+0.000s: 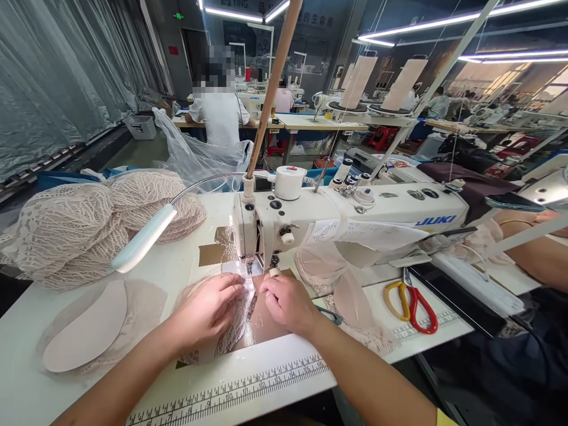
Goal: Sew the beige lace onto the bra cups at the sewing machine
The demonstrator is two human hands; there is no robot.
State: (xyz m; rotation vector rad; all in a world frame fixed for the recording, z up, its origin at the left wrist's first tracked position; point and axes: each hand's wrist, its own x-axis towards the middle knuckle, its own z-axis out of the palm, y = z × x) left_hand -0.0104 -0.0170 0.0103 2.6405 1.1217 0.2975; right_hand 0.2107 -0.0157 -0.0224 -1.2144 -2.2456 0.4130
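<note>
A beige lace piece [231,331] lies under the needle of a white sewing machine [288,216], its pale edge lit by the lamp. My left hand [212,307] grips this lace just left of the needle, fingers bent and pressed together. Right of the presser foot, my right hand [287,303] is closed with the fingers curled in; what they pinch, if anything, is hidden. Brown tape [270,322] covers the machine bed beneath both hands. A beige cup-shaped pad [89,331] rests on sheer fabric at the left.
Bundled lace cups [89,219] sit back left, below a lamp [144,236]. Scissors with yellow and red handles [412,305] lie right, near more lace pieces [355,302]. A printed ruler [248,387] runs along the front edge. Another person's arm [528,242] is at right.
</note>
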